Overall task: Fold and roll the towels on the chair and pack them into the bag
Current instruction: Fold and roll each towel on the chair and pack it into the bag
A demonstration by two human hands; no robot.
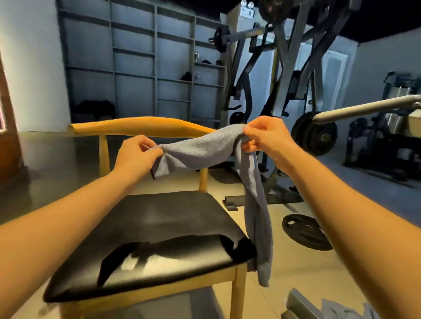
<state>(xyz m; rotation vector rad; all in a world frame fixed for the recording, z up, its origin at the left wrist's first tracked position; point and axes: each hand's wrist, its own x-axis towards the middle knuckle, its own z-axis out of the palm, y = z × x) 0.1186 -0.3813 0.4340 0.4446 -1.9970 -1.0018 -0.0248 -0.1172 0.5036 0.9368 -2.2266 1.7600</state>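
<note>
A grey-blue towel (199, 150) hangs in the air above the wooden chair (140, 128), stretched between both hands. My left hand (135, 154) pinches one end of it. My right hand (266, 135) grips the bunched top at the other end, and from there a long strip of towel (256, 220) hangs down past the right corner of the black seat (159, 224). The seat holds no towel. At the bottom right corner lies grey fabric (344, 311) on the floor; I cannot tell whether it is a towel or the bag.
Gym machines (294, 59) and a loaded barbell (317, 135) stand behind and right of the chair. A loose weight plate (304, 232) lies on the floor at the right. Shelving (137, 58) covers the back wall. A metal piece (300, 307) lies at the bottom.
</note>
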